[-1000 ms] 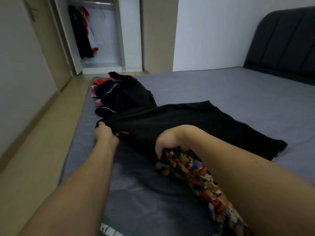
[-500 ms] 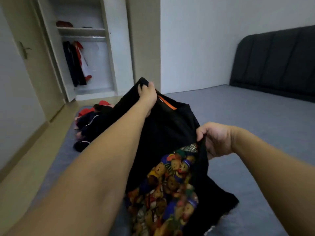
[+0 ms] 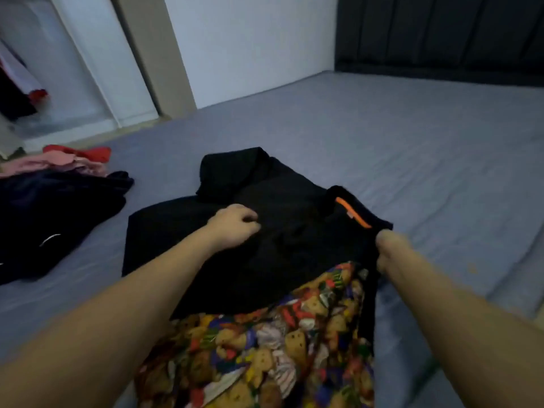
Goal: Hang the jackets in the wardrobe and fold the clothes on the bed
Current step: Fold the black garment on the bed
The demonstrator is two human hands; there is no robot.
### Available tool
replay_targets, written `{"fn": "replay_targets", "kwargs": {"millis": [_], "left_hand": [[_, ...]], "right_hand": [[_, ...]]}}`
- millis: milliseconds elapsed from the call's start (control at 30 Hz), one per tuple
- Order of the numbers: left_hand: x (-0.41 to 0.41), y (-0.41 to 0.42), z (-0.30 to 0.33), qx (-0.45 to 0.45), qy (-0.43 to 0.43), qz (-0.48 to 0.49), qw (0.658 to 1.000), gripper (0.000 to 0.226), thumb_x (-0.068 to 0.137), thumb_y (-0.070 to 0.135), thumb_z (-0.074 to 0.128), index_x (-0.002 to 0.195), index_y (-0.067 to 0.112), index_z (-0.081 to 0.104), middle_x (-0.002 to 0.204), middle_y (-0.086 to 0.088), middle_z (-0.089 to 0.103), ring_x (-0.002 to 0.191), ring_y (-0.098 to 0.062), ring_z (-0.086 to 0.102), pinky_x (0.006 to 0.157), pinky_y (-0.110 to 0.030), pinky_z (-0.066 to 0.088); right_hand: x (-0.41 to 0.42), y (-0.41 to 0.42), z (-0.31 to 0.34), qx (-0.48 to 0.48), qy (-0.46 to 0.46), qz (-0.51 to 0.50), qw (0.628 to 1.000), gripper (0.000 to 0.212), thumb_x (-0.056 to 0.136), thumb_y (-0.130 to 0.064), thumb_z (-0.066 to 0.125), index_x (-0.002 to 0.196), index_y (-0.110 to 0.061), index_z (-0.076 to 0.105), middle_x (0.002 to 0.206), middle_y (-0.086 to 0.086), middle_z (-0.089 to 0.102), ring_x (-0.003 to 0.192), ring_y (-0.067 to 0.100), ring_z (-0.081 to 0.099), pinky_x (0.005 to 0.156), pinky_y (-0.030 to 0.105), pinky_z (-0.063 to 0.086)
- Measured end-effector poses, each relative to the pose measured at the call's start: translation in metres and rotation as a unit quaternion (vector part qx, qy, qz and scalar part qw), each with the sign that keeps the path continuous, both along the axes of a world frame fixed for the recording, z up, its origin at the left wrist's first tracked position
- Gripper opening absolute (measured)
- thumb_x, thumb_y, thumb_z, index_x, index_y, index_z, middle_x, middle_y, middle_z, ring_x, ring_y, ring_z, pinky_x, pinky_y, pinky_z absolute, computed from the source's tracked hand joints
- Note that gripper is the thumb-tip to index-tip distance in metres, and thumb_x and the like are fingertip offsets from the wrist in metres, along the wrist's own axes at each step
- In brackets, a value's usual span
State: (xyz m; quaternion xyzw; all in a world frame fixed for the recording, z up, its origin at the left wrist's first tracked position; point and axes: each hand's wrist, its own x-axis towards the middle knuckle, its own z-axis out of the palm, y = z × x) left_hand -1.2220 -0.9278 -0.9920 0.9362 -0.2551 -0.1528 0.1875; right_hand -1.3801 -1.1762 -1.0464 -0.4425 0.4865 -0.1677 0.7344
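- The black garment (image 3: 265,245) lies spread on the bed (image 3: 382,136), laid flat, probably for folding.
- The left hand (image 3: 235,225) rests on its middle with fingers curled, grip apparently pinching cloth.
- The right hand (image 3: 391,248) pinches its edge just below the orange tab (image 3: 353,213), probably tensioning it.
- A bear-print cloth (image 3: 265,348) lies just nearer than the garment; a dark pile (image 3: 53,219) lies to the garment's left.
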Motion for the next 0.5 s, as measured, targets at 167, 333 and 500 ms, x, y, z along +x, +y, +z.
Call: {"fn": "replay_targets", "kwargs": {"millis": [167, 333, 500], "left_hand": [[-0.003, 0.095, -0.052, -0.057, -0.004, 0.383, 0.922, 0.066, 0.094, 0.041, 0.046, 0.148, 0.006, 0.035, 0.151, -0.021, 0.033, 0.135, -0.042, 0.031, 0.111, -0.047, 0.028], [0.001, 0.123, -0.031, -0.127, 0.047, 0.56, 0.818, 0.053, 0.093, 0.023, 0.04, 0.142, 0.001, 0.038, 0.144, -0.019, 0.038, 0.129, -0.038, 0.039, 0.108, -0.046, 0.035], [-0.029, 0.186, -0.035, -0.477, 0.312, 0.435, 0.697, 0.029, 0.1, 0.007, 0.033, 0.099, -0.002, 0.06, 0.092, -0.02, 0.07, 0.086, -0.028, 0.071, 0.064, -0.037, 0.059]], "right_hand": [[0.004, -0.027, 0.028, -0.279, 0.276, -0.044, 0.919, 0.048, 0.094, -0.02, 0.049, 0.138, -0.004, 0.043, 0.143, 0.019, 0.042, 0.131, 0.035, 0.042, 0.109, 0.046, 0.033], [0.021, 0.116, 0.021, -0.656, 0.155, 0.288, 0.68, 0.064, 0.09, -0.037, 0.049, 0.148, -0.015, 0.032, 0.157, 0.012, 0.02, 0.144, 0.029, 0.016, 0.117, 0.049, 0.004], [0.037, 0.197, 0.009, -0.547, 0.137, 0.594, 0.574, 0.076, 0.093, -0.067, 0.028, 0.155, -0.027, 0.009, 0.163, 0.0, 0.005, 0.149, 0.024, 0.002, 0.114, 0.056, -0.012]]}}
